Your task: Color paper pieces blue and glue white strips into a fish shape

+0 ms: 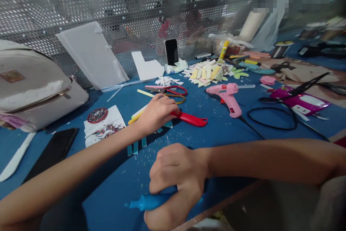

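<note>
My left hand (pixel 158 112) reaches to the middle of the blue table, its fingers curled together over the near end of a red plastic-handled tool (pixel 193 119). What the fingertips do underneath is partly hidden. Close to the table's front edge, my right hand (pixel 180 177) is wrapped round a blue pen-like tool (pixel 151 202), whose narrow tip points left. Beneath and beside my left hand lie blue strips (pixel 144 141) and yellow strips. Just beyond it are red-handled scissors (pixel 177 89) and a second pair with brownish handles (pixel 180 98).
A pink glue gun (pixel 229 97) with a black cord lies right of centre. Cut pale pieces (pixel 207 74) are heaped behind it. On the left are a red dish of beads (pixel 97 115), a dark slab (pixel 54 151), and a beige backpack (pixel 38 83). A phone (pixel 172 51) stands at the back.
</note>
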Demonstrator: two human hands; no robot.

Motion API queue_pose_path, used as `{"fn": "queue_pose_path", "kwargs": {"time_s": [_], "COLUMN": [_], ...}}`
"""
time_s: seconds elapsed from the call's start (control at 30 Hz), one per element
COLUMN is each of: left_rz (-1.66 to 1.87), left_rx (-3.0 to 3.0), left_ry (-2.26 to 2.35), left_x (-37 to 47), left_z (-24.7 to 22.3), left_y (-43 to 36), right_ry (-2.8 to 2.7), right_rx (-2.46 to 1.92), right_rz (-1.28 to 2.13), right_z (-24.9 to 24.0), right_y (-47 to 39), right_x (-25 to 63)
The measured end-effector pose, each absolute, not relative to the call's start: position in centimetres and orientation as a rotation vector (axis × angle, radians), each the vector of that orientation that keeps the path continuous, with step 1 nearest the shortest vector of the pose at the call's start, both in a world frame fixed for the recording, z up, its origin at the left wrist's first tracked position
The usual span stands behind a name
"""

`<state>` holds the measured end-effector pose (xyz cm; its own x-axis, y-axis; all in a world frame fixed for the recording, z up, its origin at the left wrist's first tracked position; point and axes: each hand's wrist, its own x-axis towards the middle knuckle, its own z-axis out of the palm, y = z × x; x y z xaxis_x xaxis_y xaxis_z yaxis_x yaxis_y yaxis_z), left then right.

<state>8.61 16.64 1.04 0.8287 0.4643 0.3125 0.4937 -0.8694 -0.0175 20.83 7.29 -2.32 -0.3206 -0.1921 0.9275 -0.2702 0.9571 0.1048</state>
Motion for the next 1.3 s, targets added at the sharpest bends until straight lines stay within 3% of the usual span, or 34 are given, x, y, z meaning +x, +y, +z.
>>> {"fn": "queue_pose_path", "kwargs": {"time_s": [0.8,1.3], "left_rz": [-0.381,-0.593], "left_rx": [-3.092,-3.128], "left_ry": [-0.796,-0.919], "left_x": [9.5,8.4], "left_z": [0.8,0.9], "left_y": [18.5,17.6], "right_ry": [-1.986,-1.977], "right_rx": [0.339,0.356], "right_rz": [0.068,0.082], "right_z": [-1.9,-1.8], "right_y": [7.6,7.8], "right_x": [20.9,20.8]}}
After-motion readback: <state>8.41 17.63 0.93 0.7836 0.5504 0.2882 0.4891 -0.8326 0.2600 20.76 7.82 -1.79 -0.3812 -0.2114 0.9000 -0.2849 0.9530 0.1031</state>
